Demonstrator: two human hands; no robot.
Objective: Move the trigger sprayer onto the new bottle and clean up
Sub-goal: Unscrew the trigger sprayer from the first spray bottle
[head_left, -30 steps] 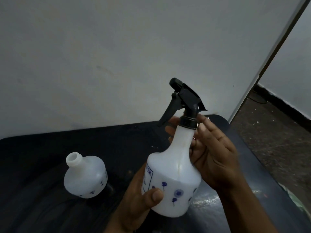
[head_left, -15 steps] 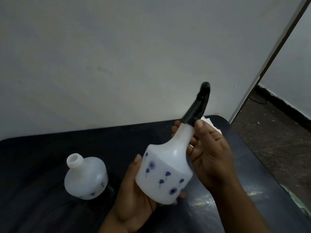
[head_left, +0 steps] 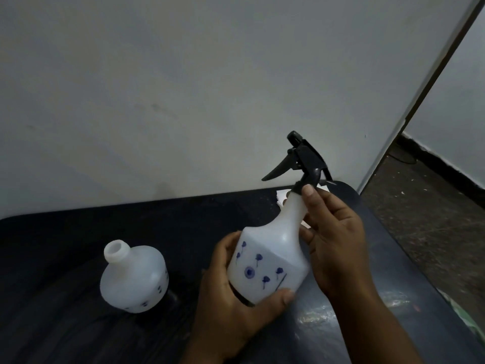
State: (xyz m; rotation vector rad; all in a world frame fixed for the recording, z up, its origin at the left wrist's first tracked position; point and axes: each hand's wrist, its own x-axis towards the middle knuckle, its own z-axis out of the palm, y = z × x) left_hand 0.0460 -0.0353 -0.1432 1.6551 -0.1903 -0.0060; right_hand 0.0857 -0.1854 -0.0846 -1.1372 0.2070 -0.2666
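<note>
A white bottle with blue flower prints [head_left: 270, 261] is held tilted above the dark table [head_left: 65, 258]. My left hand [head_left: 231, 292] grips its base from below, thumb across the front. A black trigger sprayer [head_left: 301, 161] sits on its neck, lever pointing left. My right hand [head_left: 338, 232] holds the neck, with the thumb on the sprayer's black collar. A second white bottle [head_left: 133, 277] stands on the table to the left; its mouth is uncapped.
A white paper [head_left: 282, 197] lies on the table behind the held bottle, partly hidden. A grey wall [head_left: 183, 88] rises right behind the table. The table's right edge drops to a dark speckled floor [head_left: 425, 214].
The bottle has turned in my hands: half a second ago the sprayer showed edge-on, now its lever points left as it did a second ago. My left thumb has come round to the bottle's front.
</note>
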